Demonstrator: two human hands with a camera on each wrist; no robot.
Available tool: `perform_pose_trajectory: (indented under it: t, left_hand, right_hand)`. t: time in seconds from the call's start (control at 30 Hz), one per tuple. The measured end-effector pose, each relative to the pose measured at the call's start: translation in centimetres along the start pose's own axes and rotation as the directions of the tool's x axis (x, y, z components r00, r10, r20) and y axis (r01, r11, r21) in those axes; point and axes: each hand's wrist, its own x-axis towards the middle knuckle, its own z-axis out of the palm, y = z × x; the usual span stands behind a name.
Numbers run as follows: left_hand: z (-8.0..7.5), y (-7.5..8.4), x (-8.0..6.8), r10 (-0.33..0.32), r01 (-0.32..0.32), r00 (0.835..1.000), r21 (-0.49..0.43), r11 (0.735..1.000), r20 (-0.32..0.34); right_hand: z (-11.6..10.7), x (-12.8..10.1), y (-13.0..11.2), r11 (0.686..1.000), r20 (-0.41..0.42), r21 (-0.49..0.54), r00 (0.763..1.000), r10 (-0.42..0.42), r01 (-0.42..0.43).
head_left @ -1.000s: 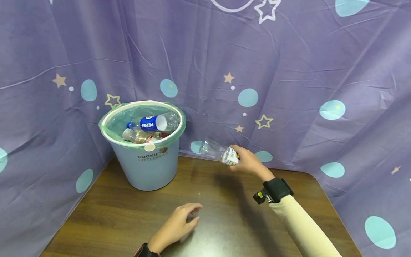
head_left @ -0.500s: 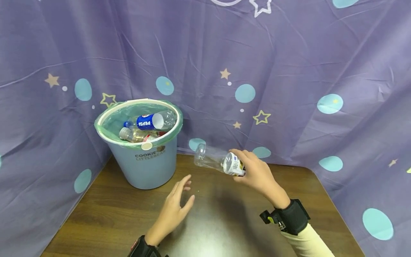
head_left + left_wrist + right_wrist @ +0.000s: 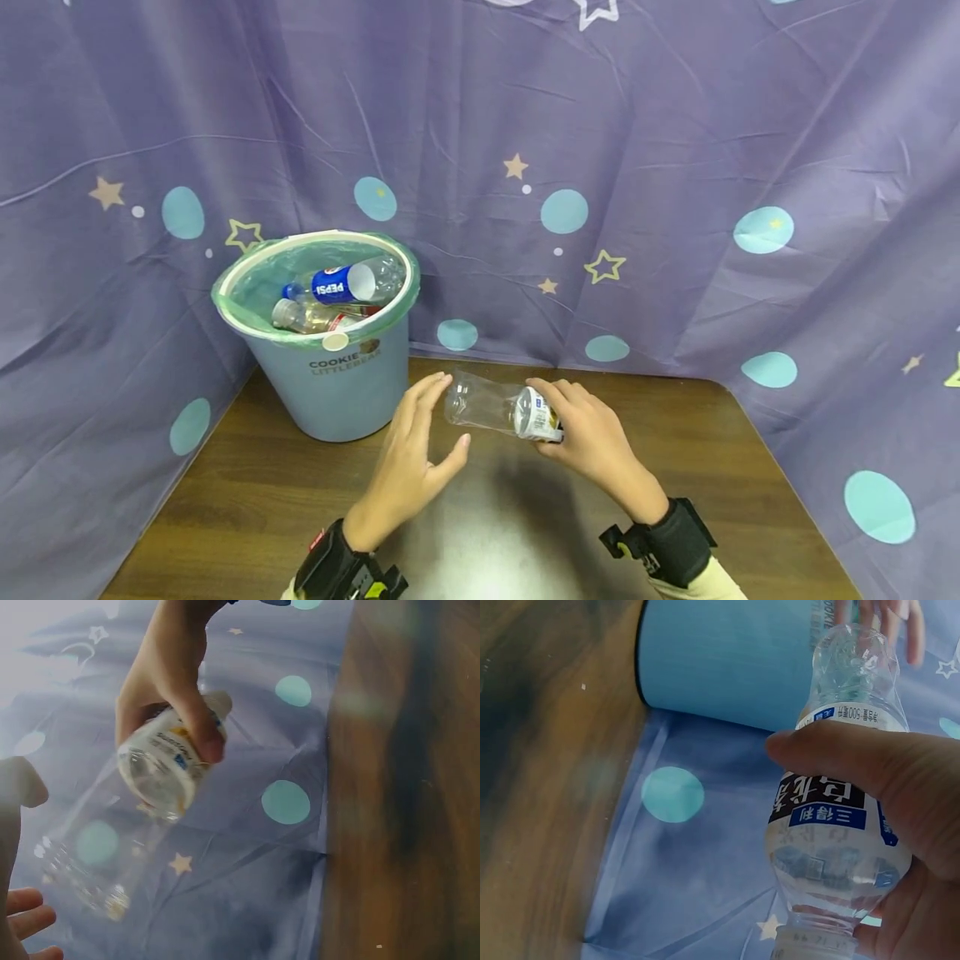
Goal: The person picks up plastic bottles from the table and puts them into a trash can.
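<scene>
My right hand (image 3: 596, 442) grips a clear plastic bottle (image 3: 483, 403) around its white label, above the table. The bottle lies nearly level, its bare base end toward the left hand. In the right wrist view the bottle's label (image 3: 829, 806) has dark and blue print, and its white cap (image 3: 814, 945) is at the lower edge. With fingers spread and thumb apart, my left hand (image 3: 405, 458) is beside the bottle's base; its fingertips are right by the base in the head view. Part of the label is hidden under the right hand's fingers.
A blue bucket (image 3: 337, 387) with a green liner stands at the table's back left. Inside lie a Pepsi bottle (image 3: 333, 285) and another bottle with a pale cap (image 3: 300, 317). A purple patterned curtain (image 3: 480, 167) hangs behind the brown wooden table (image 3: 247, 508).
My right hand has brought the bottle closer and slightly left. My left hand has risen forward from the near side of the table toward the bottle's base, its fingers spreading.
</scene>
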Motion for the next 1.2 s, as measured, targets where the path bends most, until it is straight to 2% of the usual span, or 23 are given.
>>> perform_pose_trajectory:
  t: [0.17,0.27,0.37,0.57,0.87,1.07,1.2]
  left_hand:
    - [0.3,0.3,1.3,0.119,-0.125,0.99,0.075,0.989,0.079]
    - [0.7,0.3,1.8,0.186,-0.202,0.973,0.12,0.972,0.133]
    - [0.9,0.3,2.2,0.212,-0.247,0.956,0.172,0.954,0.201]
    - [1.2,0.1,2.6,0.212,-0.31,0.921,0.283,0.908,0.328]
    - [1.7,-0.6,2.8,0.212,-0.388,0.882,0.393,0.833,0.422]
    - [2.0,-0.6,2.8,0.163,-0.417,0.849,0.449,0.79,0.503]
    - [2.3,-0.5,2.9,0.142,-0.436,0.835,0.481,0.761,0.532]
  right_hand:
    - [0.7,-0.6,-0.5,1.0,0.025,-0.02,1.0,-0.012,0.013]
    - [0.9,-0.8,-0.8,1.0,0.038,-0.024,0.999,-0.018,0.019]
    - [1.0,-0.9,-1.0,0.999,0.058,-0.024,0.998,-0.019,0.02]
    - [1.2,-1.0,-1.3,0.999,0.079,-0.02,0.996,-0.03,0.032]
    - [1.5,-0.9,-1.9,0.997,0.077,-0.031,0.995,-0.065,0.067]
    - [1.8,-0.7,-2.4,0.995,0.07,-0.027,0.994,-0.09,0.092]
    - [2.0,-0.8,-2.7,0.994,0.06,-0.024,0.993,-0.102,0.103]
